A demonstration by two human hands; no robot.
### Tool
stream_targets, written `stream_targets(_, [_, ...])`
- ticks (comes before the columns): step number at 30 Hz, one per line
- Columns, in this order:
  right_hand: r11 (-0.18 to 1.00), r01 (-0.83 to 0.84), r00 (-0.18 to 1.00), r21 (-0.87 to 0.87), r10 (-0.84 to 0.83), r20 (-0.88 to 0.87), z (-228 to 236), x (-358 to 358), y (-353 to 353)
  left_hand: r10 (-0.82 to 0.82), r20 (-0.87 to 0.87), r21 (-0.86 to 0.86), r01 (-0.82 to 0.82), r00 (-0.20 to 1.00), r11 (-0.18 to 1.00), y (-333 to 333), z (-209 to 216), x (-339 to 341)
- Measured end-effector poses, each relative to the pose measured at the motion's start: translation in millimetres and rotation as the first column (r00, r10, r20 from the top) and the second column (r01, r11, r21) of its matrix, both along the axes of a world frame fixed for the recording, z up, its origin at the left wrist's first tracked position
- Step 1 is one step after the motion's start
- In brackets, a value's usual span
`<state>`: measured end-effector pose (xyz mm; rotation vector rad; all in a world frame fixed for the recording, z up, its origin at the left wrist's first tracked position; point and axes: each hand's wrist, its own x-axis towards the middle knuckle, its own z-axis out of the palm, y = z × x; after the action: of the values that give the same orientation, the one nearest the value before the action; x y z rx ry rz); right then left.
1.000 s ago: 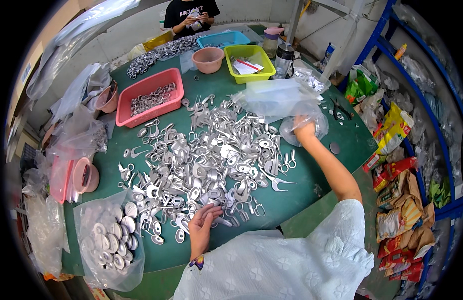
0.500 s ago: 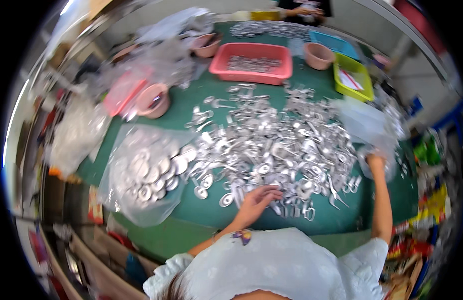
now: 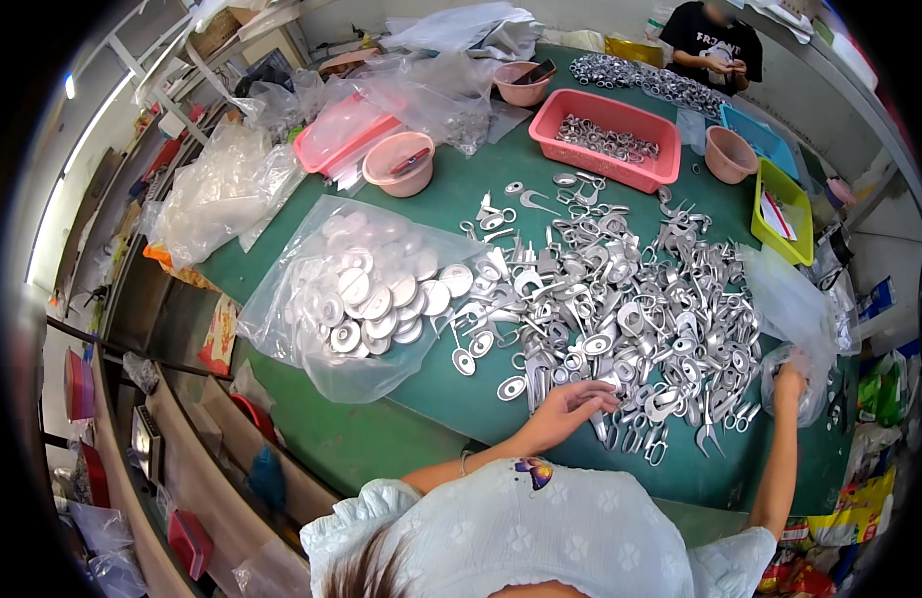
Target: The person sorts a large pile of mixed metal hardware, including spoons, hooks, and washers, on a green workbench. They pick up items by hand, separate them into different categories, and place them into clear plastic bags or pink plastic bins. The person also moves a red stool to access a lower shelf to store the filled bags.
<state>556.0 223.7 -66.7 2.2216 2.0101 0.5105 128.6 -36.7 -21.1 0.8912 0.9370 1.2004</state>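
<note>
A heap of silver metal parts point(image 3: 630, 309) spreads over the middle of the green table. It mixes rings, hooks, ovals and scissor-like pieces. At its near edge lies my left hand point(image 3: 570, 411), fingers loosely bent and stretched over the parts, gripping nothing that I can see. My right hand point(image 3: 790, 383) reaches to a small clear plastic bag point(image 3: 811, 401) to the right of the heap; its fingers are hidden in the plastic. A larger clear bag point(image 3: 376, 384) on the left holds many round silver discs point(image 3: 379, 301).
Behind the heap stand a pink tray point(image 3: 605, 167) of small parts, pink bowls point(image 3: 401, 164) and a yellow-green basket point(image 3: 783, 214). Plastic bags point(image 3: 227, 184) crowd the far left. Across the table, another person point(image 3: 715, 50) handles something small near more metal parts.
My view has turned left, so the table's things appear farther right and the picture is sharper. Both hands stay at about the same places, the left by the heap, the right at the small bag.
</note>
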Motion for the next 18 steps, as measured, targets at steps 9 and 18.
stream_targets(9, [0.983, 0.181, 0.936, -0.018, -0.178, -0.303, -29, 23, 19, 0.012, -0.003, 0.016, -0.011, 1.000, 1.000, 1, -2, 0])
stream_targets(18, [0.992, -0.123, 0.990, 0.003, 0.123, -0.068, -66, 69, 28, 0.006, 0.010, 0.013, -0.007, 1.000, 1.000, -1, -4, -2])
